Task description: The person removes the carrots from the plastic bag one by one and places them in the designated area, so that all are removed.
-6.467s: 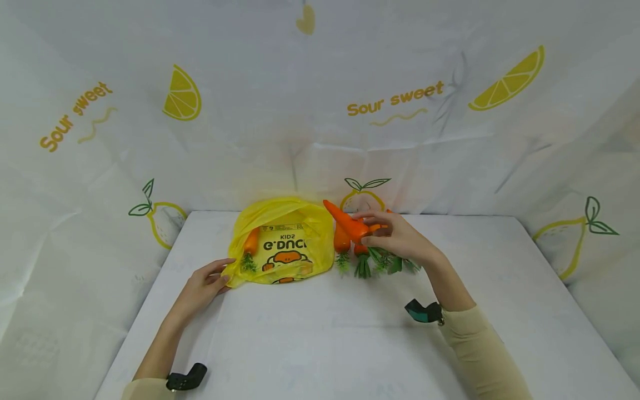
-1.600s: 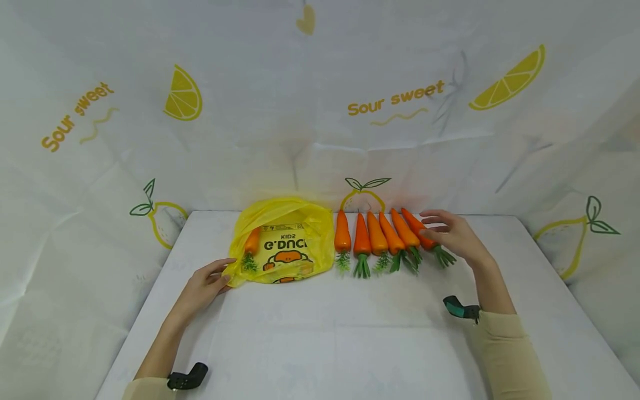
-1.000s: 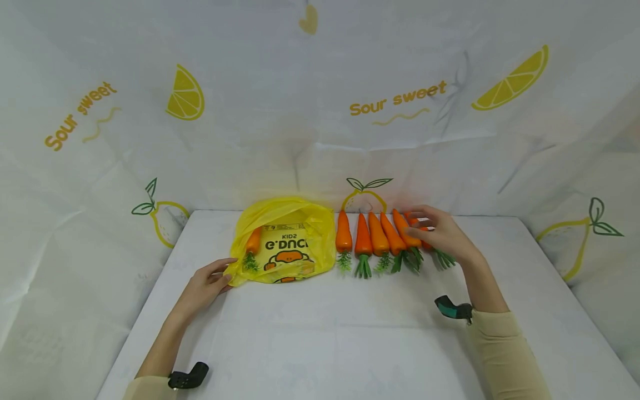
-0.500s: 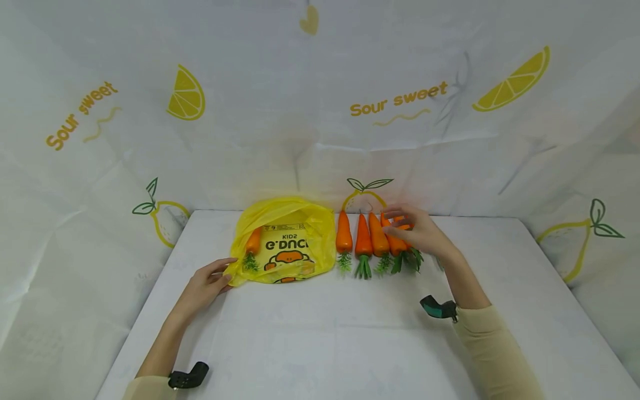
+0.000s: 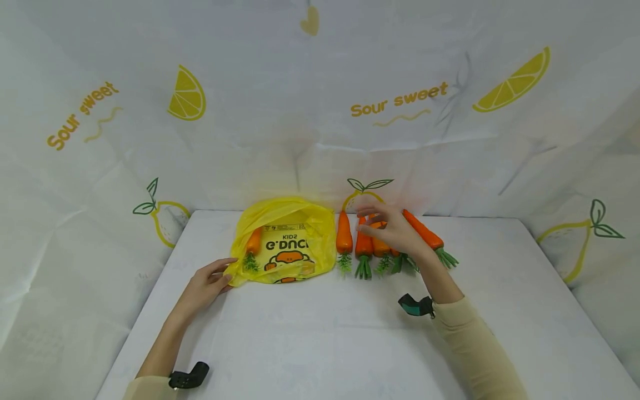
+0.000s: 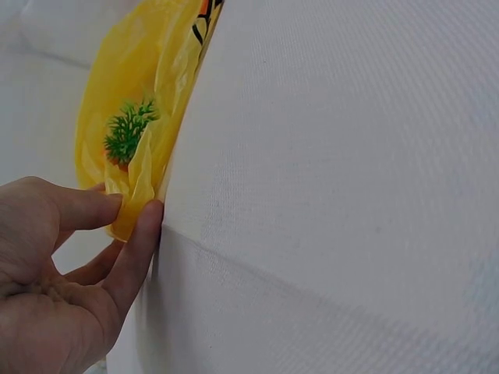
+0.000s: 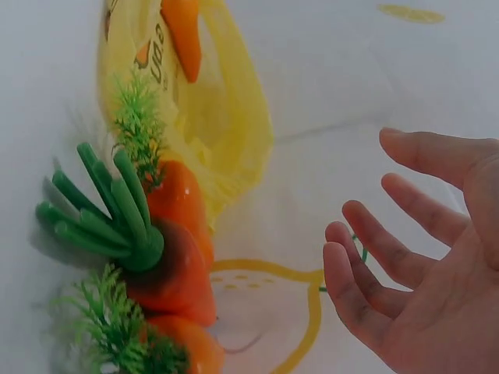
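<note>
My left hand (image 5: 200, 289) pinches the near left edge of a yellow plastic bag (image 5: 285, 204); the left wrist view shows thumb and fingers on its crumpled corner (image 6: 129, 218). The bag lies with its mouth spread, and one toy carrot (image 5: 253, 242) with green leaves is inside. Right of it, several orange toy carrots lie in a row, tips toward the wall. My right hand (image 5: 396, 229) hovers over the row with fingers spread and nothing in them, partly hiding the middle carrots. The leftmost carrot (image 5: 344, 234) and the slanted rightmost carrot (image 5: 425, 230) show fully.
A white-covered table (image 5: 300, 344) meets a white cloth backdrop (image 5: 250, 150) printed with lemons, right behind the bag and carrots. Black wrist cameras, the left one (image 5: 189, 376) and the right one (image 5: 416, 305), stick out from the wrists.
Earliest, my right hand held a carrot above the row; that carrot has been let go. Since then the empty right hand has swept left from the rightmost carrot. The left hand stays put.
</note>
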The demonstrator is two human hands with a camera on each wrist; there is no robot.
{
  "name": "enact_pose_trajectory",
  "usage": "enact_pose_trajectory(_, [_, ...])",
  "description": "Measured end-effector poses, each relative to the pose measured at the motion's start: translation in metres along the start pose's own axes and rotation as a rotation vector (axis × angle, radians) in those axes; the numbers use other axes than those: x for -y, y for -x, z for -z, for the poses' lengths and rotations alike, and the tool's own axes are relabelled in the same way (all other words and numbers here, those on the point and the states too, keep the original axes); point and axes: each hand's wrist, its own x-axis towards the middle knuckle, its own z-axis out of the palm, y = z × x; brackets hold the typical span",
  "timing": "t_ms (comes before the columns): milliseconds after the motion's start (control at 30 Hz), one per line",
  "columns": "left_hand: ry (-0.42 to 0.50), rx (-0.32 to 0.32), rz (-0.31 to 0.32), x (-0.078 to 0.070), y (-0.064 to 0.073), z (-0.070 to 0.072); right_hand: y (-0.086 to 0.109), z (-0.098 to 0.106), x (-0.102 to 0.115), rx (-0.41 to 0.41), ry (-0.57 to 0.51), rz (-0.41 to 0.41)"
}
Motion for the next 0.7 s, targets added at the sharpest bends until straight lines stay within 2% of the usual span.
enact_pose_trajectory(467, [0.0,0.002,-0.016,0.001,0.0,0.001,-0.019,-0.037,0.014,0.015,-0.04,0.069])
enact_pose_trajectory(700, [-0.006,-0.002,-0.022,0.001,-0.001,0.002,-0.033,-0.058,0.024,0.065,-0.089,0.052])
